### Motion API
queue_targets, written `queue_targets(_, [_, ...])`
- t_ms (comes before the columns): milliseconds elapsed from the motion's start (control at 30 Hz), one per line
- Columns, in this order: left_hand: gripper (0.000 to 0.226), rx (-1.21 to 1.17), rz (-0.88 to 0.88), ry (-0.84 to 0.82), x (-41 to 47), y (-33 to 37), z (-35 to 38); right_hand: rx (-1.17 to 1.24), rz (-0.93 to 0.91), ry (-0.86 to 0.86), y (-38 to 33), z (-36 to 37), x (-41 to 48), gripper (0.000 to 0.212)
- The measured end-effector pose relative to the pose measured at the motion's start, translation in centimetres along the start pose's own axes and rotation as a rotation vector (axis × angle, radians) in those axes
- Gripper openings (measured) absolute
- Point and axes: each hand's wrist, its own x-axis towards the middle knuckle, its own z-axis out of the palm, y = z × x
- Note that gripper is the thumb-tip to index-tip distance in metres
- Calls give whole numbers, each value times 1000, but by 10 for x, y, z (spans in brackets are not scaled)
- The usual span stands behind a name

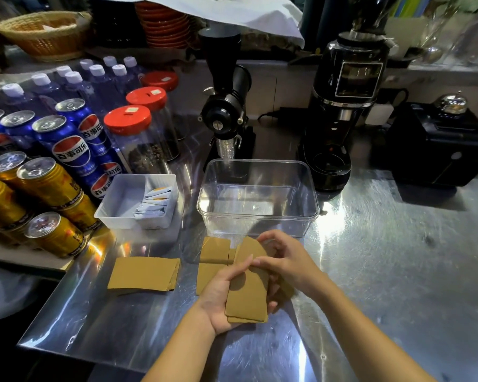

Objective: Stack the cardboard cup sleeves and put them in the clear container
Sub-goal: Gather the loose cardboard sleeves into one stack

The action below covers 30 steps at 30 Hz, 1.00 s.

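My left hand (221,296) holds a small stack of brown cardboard cup sleeves (247,293) flat in its palm, thumb across the top. My right hand (284,260) rests its fingers on the upper right edge of that stack. More loose sleeves (214,250) lie on the steel counter under and behind my hands. A neat pile of sleeves (144,274) lies to the left. The clear container (260,213) stands just behind my hands and holds nothing.
A white tray (116,213) with sachets stands left of the container. Soda cans (66,150) and red-lidded jars (133,133) crowd the left side. Two black coffee grinders (226,111) (342,106) and a black box (436,144) stand behind. The counter's edge (66,351) runs front left.
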Motion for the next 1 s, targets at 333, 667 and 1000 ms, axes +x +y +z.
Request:
queue_targets(333, [53, -171, 217, 20, -12, 3, -13, -421, 252, 228, 31, 4, 1, 48])
queue_targets(667, [35, -262, 345, 81, -6, 3, -19, -833, 392, 54, 33, 21, -3, 89])
queue_targets(1000, [19, -424, 505, 155, -2, 3, -34, 101, 345, 374, 25, 1, -5, 25])
